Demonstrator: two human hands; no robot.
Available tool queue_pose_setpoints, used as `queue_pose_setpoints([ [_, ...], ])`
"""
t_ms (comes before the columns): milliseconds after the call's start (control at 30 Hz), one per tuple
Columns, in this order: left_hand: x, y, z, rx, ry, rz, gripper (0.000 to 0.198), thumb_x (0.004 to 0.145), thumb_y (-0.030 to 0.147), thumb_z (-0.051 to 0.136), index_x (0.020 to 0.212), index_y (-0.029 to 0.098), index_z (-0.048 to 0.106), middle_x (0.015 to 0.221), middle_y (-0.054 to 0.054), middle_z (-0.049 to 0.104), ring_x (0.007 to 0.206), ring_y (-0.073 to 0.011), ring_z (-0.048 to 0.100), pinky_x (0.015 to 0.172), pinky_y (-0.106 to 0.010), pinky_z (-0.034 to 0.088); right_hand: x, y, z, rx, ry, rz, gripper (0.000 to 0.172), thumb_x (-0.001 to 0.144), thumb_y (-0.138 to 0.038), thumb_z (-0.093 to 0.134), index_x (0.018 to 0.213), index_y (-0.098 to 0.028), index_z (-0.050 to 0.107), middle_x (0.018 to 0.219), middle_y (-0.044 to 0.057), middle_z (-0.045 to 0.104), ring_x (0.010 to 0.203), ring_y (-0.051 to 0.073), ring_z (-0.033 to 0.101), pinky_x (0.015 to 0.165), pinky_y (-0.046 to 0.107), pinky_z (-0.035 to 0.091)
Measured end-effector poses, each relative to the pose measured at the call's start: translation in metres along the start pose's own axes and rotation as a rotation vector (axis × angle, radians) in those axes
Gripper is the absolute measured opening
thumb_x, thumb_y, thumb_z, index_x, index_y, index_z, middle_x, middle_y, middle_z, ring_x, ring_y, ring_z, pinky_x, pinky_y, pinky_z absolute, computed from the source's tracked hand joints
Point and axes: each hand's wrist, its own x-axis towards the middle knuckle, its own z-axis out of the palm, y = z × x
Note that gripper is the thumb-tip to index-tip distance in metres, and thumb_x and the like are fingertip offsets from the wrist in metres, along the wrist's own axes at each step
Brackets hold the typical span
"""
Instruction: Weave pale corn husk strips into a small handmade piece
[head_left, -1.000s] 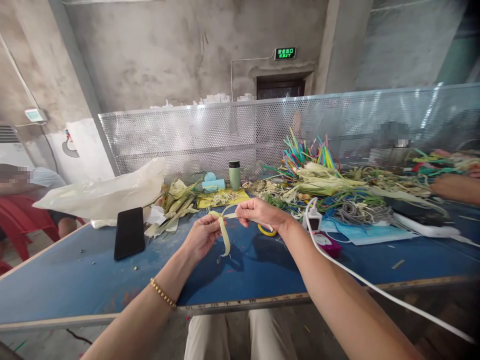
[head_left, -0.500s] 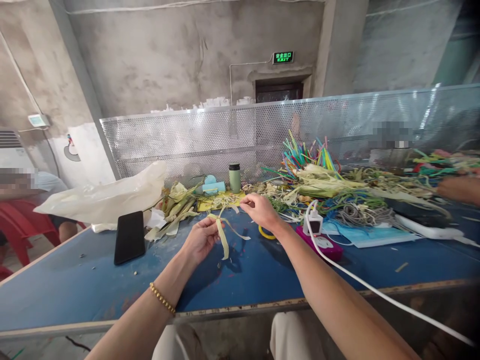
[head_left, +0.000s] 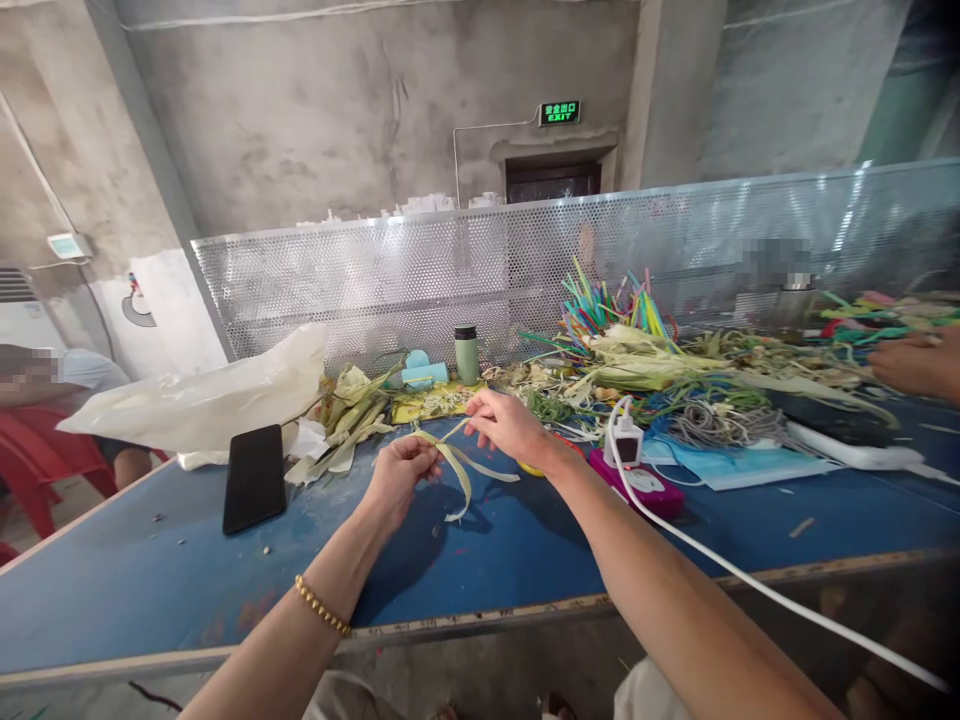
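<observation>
Pinched between the fingers of my left hand [head_left: 407,474] are pale green corn husk strips [head_left: 463,484], whose free ends curl down and to the right above the blue table [head_left: 322,570]. My right hand [head_left: 504,428] is closed on a thin strand that runs up from the same strips. Both hands are near each other, with a small gap between them. Behind them lie yellowish husk scraps on a yellow sheet [head_left: 409,411]. Exactly how the strips cross at my left fingertips is too small to make out.
A black phone [head_left: 254,480] lies left, near a plastic bag [head_left: 202,405] and husks [head_left: 352,400]. A green bottle [head_left: 466,356] stands behind. To the right are a purple power strip [head_left: 637,485], a white cable [head_left: 720,560], a blue mask [head_left: 739,462] and another person's hand [head_left: 916,362].
My right hand has come a little left and lower, closer to my left hand. The hanging strip ends have swung to the right. The camera view has shifted slightly.
</observation>
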Motion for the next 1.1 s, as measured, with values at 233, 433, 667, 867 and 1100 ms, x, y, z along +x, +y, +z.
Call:
queue_pose_setpoints([
  [233, 0.0, 0.002, -0.003, 0.011, -0.006, -0.005, 0.016, 0.061, 0.022, 0.076, 0.064, 0.011, 0.065, 0.064, -0.004, 0.063, 0.052, -0.0106, 0.056, 0.053, -0.023, 0.041, 0.001, 0.003, -0.01, -0.353, 0.053, -0.102, 0.023, 0.077, -0.002, 0.05, 0.083, -0.017, 0.067, 0.075, 0.004, 0.068, 0.068, 0.014, 0.059, 0.066, 0.024, 0.04],
  [433, 0.001, 0.002, -0.003, 0.022, 0.006, -0.014, 0.013, 0.06, 0.02, 0.074, 0.064, 0.012, 0.065, 0.063, -0.003, 0.062, 0.053, -0.0112, 0.055, 0.053, -0.024, 0.04, 0.001, -0.007, -0.013, -0.297, -0.03, -0.008, 0.013, 0.079, -0.015, 0.057, 0.073, -0.015, 0.069, 0.063, 0.002, 0.064, 0.06, 0.012, 0.055, 0.061, 0.024, 0.037],
  [667, -0.001, 0.003, -0.002, 0.029, -0.021, -0.016, 0.01, 0.063, 0.02, 0.072, 0.063, 0.013, 0.066, 0.063, -0.002, 0.061, 0.055, -0.0108, 0.053, 0.056, -0.024, 0.039, -0.002, -0.017, -0.022, -0.152, -0.044, -0.015, 0.018, 0.079, -0.025, 0.057, 0.065, -0.015, 0.061, 0.057, -0.001, 0.055, 0.054, 0.01, 0.046, 0.054, 0.023, 0.034],
  [867, -0.003, 0.004, 0.001, 0.032, -0.071, -0.029, 0.012, 0.064, 0.02, 0.075, 0.063, 0.012, 0.065, 0.061, -0.003, 0.06, 0.055, -0.0101, 0.053, 0.057, -0.023, 0.039, -0.006, -0.022, -0.023, 0.111, -0.168, 0.095, 0.032, 0.085, -0.043, 0.056, 0.066, -0.017, 0.053, 0.05, -0.003, 0.048, 0.046, 0.009, 0.043, 0.046, 0.022, 0.034],
  [1100, -0.01, 0.014, 0.008, -0.117, -0.229, -0.041, 0.011, 0.066, 0.019, 0.074, 0.074, 0.013, 0.069, 0.07, -0.004, 0.063, 0.061, -0.0111, 0.055, 0.062, -0.024, 0.043, -0.01, -0.026, -0.028, 0.253, -0.113, 0.077, 0.04, 0.088, -0.048, 0.055, 0.063, -0.019, 0.045, 0.048, -0.005, 0.044, 0.043, 0.007, 0.038, 0.047, 0.022, 0.032],
])
